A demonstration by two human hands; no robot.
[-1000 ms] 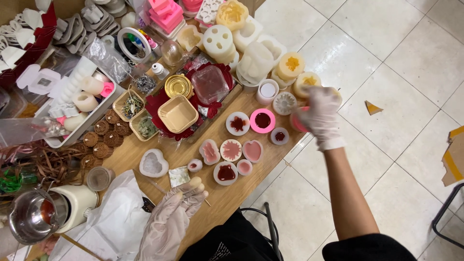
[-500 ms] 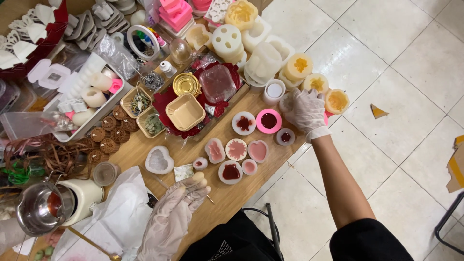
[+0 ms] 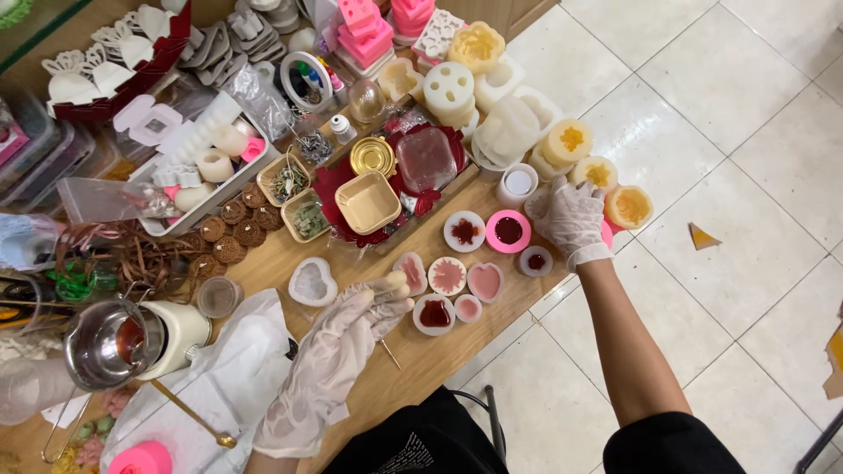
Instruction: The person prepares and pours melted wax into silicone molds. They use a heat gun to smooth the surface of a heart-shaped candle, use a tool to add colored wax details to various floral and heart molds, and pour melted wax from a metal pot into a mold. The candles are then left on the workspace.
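Note:
My left hand [image 3: 338, 351], in a clear glove, reaches across the wooden table [image 3: 413, 369] with its fingers close together by a pale oval mould [image 3: 411, 268]. A thin wooden stick [image 3: 391, 355] shows under its edge; I cannot tell whether the hand holds it. My right hand [image 3: 569, 219], also gloved, lies palm down with spread fingers at the table's right edge, on top of a pink round mould [image 3: 608, 235]. Between the hands sit small moulds filled with red or pink wax: a pink ring mould [image 3: 507, 231], a heart mould [image 3: 484, 281] and a round mould [image 3: 435, 313].
A metal melting pot [image 3: 114, 342] with red liquid sits on a white heater [image 3: 180, 329] at the left. A white heart mould [image 3: 313, 283], a gold square dish [image 3: 367, 202], yellow-filled moulds [image 3: 628, 206] and several trays of moulds crowd the back. A tiled floor [image 3: 746, 175] lies to the right.
My right hand carried the pink mould in from the table's edge and now lies flat on it. My left hand slid forward towards the filled moulds, covering the small square one.

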